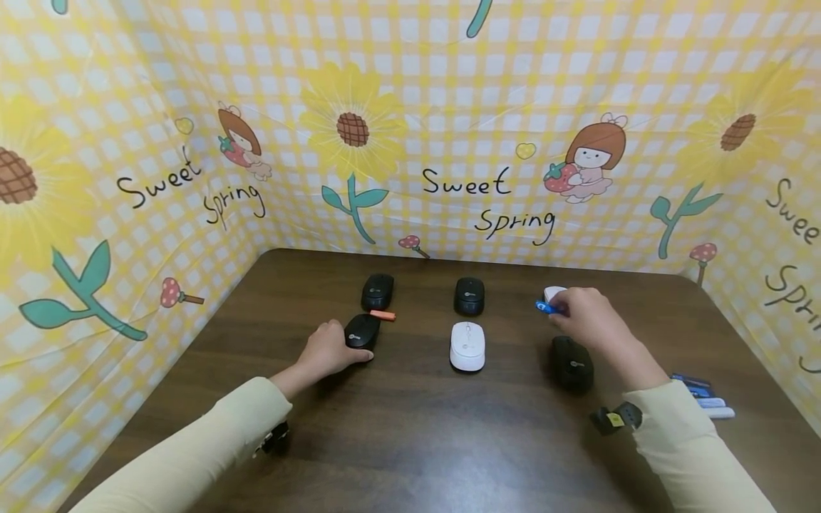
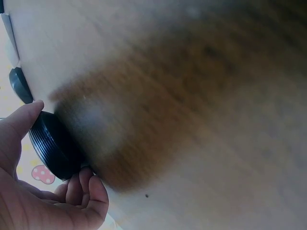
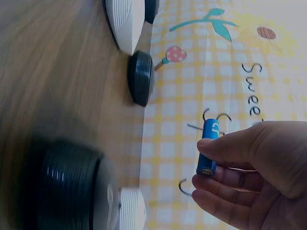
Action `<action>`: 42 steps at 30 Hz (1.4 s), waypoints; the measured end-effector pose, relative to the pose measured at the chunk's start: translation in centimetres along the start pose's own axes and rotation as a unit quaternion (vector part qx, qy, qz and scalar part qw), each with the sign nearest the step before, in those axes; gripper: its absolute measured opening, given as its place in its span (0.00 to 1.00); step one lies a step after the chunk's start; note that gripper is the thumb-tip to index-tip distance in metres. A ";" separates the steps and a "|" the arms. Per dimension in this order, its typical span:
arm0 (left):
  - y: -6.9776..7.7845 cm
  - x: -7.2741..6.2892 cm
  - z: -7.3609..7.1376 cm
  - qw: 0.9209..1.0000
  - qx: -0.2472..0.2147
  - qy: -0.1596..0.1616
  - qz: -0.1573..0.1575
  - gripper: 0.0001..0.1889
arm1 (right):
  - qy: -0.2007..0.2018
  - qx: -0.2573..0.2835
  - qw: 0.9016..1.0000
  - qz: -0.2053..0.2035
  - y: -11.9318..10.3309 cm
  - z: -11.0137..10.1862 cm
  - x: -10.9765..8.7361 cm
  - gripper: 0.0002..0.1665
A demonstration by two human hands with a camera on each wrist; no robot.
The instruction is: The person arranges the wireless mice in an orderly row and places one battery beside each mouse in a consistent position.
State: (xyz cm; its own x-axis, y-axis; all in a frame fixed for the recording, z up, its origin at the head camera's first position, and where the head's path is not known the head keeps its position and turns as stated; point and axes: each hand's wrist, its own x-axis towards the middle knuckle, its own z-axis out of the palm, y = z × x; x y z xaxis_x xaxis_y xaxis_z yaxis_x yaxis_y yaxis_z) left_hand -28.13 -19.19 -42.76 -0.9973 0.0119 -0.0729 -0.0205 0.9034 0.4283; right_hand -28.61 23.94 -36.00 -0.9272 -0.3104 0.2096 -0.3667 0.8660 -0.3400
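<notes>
My left hand (image 1: 326, 349) grips a black computer mouse (image 1: 362, 332) by its sides at the middle left of the table. In the left wrist view, the thumb and curled fingers lie on either side of that ribbed mouse (image 2: 53, 143). A small orange cylinder (image 1: 383, 315) lies just behind it. My right hand (image 1: 591, 320) pinches a blue battery (image 1: 546, 307) between thumb and fingers, raised in front of a white mouse (image 1: 554, 292) that the hand partly hides. The right wrist view shows the battery (image 3: 209, 148) with one end facing the camera.
Two black mice (image 1: 378, 291) (image 1: 470, 296) stand at the back. A white mouse (image 1: 467, 347) sits mid-table, and another black mouse (image 1: 573, 364) is below my right hand. Several blue and white cylinders (image 1: 705, 399) lie at the right. Patterned cloth (image 1: 398, 142) surrounds the wooden table (image 1: 410, 427).
</notes>
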 end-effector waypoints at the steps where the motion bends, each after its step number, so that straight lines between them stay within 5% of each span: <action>1: 0.0 -0.1 0.0 1.000 0.000 0.001 0.000 0.41 | -0.001 0.001 1.000 -0.004 -0.2 0.2 0.2 0.08; 14: -0.1 -0.1 0.1 1.000 0.005 0.005 0.002 0.40 | -0.005 -0.025 0.999 -0.031 -2.9 2.7 3.0 0.06; 24: -0.1 -0.2 0.0 1.000 0.003 0.005 0.003 0.40 | -0.023 0.005 1.000 -0.011 -4.5 4.9 4.9 0.05; 42: -0.1 0.0 0.1 1.000 0.005 0.005 0.004 0.40 | -0.064 0.020 0.998 -0.008 -4.2 8.5 7.0 0.09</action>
State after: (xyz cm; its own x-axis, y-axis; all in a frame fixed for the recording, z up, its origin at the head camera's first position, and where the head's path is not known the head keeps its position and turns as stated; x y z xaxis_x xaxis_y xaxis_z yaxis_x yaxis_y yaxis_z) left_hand -28.15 -19.25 -42.95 -0.9981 0.0145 -0.0607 -0.0123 0.9075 0.4198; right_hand -34.16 14.77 -40.87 -0.9225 -0.3734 0.0975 -0.3816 0.8452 -0.3742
